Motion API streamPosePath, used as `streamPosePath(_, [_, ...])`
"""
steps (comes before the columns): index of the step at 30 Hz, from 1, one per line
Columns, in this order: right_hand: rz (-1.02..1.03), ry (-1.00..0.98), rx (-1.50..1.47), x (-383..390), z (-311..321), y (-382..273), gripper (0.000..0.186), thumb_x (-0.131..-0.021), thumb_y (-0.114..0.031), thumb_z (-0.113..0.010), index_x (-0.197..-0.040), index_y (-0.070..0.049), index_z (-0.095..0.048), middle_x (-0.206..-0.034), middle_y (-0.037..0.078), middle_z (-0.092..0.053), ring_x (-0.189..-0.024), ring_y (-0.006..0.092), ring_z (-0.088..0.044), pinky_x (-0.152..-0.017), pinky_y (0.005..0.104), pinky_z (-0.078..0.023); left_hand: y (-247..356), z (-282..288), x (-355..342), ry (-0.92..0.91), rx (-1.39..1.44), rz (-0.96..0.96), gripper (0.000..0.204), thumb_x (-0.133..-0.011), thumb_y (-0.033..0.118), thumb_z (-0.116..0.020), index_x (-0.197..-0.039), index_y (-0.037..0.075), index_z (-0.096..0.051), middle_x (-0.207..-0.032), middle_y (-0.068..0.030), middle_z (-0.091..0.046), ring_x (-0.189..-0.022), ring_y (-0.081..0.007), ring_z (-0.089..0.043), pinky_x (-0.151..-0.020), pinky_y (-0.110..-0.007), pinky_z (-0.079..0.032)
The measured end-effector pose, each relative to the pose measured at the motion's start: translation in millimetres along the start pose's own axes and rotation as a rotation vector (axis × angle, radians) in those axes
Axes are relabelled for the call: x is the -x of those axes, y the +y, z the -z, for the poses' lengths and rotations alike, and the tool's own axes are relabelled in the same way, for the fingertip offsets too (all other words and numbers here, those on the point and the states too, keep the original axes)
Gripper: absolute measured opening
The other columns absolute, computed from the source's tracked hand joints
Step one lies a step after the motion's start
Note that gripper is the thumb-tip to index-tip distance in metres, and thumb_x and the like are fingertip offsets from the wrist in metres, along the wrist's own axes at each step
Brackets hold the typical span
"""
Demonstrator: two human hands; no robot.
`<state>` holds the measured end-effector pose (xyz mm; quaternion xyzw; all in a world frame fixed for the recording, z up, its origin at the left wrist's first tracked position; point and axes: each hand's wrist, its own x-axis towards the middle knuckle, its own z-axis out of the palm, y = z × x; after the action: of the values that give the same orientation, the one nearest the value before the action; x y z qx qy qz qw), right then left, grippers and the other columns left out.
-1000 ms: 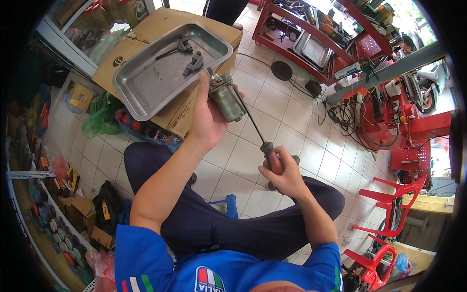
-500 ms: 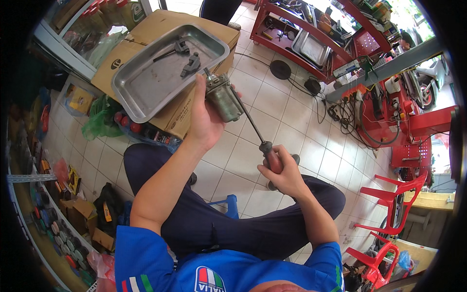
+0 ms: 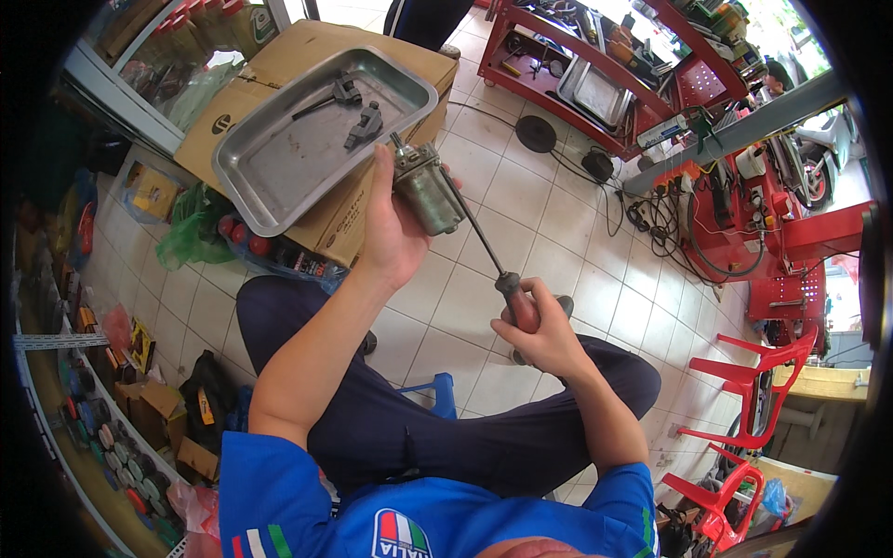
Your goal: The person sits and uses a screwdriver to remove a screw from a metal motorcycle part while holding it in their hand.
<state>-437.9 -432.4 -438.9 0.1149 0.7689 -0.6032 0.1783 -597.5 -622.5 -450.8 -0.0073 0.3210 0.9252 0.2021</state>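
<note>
Cradling the metal cylinder [image 3: 427, 197] in our left hand [image 3: 395, 239], its fingers [image 3: 382, 175] wrapped around the body, we have it near the steel tray [image 3: 274, 167]. Our right hand [image 3: 551, 333] is curled snugly around a red-handled screwdriver [image 3: 521, 310], its shaft running up to the cylinder's right side. Two dark parts [image 3: 365, 126] lie in the tray.

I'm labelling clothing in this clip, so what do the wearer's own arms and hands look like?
The left hand and right hand are bare, with no gloves or watch visible. Both sleeves are short and blue. The left sleeve has white, red and green stripes; the right sleeve shows green marks.
</note>
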Motion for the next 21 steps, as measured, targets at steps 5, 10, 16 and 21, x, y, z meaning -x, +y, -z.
streamPosePath(5, [-0.012, -0.010, 0.018, -0.4, -0.4, 1.6, 0.044, -0.090, -0.009, -0.072, -0.123, -0.004, -0.044, -0.082, 0.002, -0.055, -0.052, 0.0064, -0.049, -0.041, 0.0241, -0.037, -0.7, 0.1, 0.0, -0.007, 0.006, 0.010, 0.067, -0.097, 0.070, -0.042, -0.116, 0.009, -0.059, -0.107, -0.0105, -0.064, -0.103, -0.0236, -0.064, -0.091, -0.048, -0.054])
streamPosePath(10, [-0.057, -0.056, 0.043, 0.6, 1.5, -0.2, 0.049, -0.090, -0.020, -0.074, -0.125, -0.002, -0.043, -0.084, 0.007, -0.057, -0.053, 0.0097, -0.052, -0.042, 0.0263, -0.041, -3.7, 0.7, 1.1, 0.012, 0.026, 0.035, 0.068, -0.096, 0.071, -0.042, -0.116, 0.008, -0.059, -0.107, -0.0104, -0.064, -0.103, -0.0239, -0.064, -0.092, -0.048, -0.054])
streamPosePath(16, [-0.049, -0.076, 0.035, 1.4, 0.8, -0.4, 0.049, -0.091, -0.020, -0.073, -0.124, -0.002, -0.042, -0.082, 0.007, -0.056, -0.051, 0.0102, -0.052, -0.041, 0.0265, -0.040, -4.0, -0.6, 2.0, 0.009, 0.008, 0.032, 0.069, -0.096, 0.071, -0.042, -0.117, 0.008, -0.060, -0.107, -0.0103, -0.064, -0.103, -0.0236, -0.063, -0.093, -0.048, -0.053])
streamPosePath(21, [-0.068, -0.096, 0.011, 1.1, -0.3, -1.4, 0.048, -0.091, -0.021, -0.073, -0.123, -0.002, -0.043, -0.081, 0.007, -0.056, -0.051, 0.0101, -0.050, -0.041, 0.0268, -0.039, -5.0, -0.4, 2.2, 0.009, 0.011, 0.028, 0.068, -0.096, 0.071, -0.042, -0.117, 0.008, -0.060, -0.107, -0.0100, -0.064, -0.103, -0.0233, -0.063, -0.093, -0.047, -0.053])
